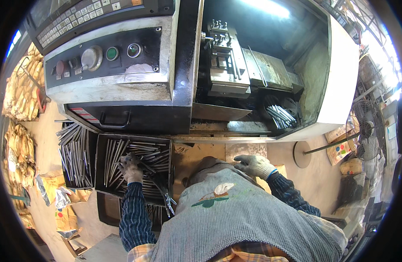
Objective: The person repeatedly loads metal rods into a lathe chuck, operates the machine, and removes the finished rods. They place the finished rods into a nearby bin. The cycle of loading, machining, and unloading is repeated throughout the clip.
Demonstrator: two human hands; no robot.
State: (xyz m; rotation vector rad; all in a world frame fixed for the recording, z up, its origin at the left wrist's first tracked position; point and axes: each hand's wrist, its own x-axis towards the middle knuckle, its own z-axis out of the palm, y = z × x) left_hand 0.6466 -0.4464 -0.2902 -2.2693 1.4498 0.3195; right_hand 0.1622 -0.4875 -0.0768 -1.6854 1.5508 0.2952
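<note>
My left hand (131,167), in a grey-coated work glove, reaches into a dark bin (96,163) of metal rods (117,160). Its fingers touch the rods; whether they grip one is hard to see. Just right of it, a black-handled tool with a bright metal end (160,186) lies across the bin's right side. My right hand (256,165), gloved the same way, hovers beside my apron (247,203) at thigh height. Nothing shows in it, and its thumb and fingers are apart.
Ahead stands a CNC lathe with a control panel (102,59), its tool slide (225,62) exposed. Finished-looking bright rods (281,116) lie inside, at the right. Another rod bin (75,157) sits at far left. A pedestal fan (366,129) stands right, with yellow sacks (24,88) at left.
</note>
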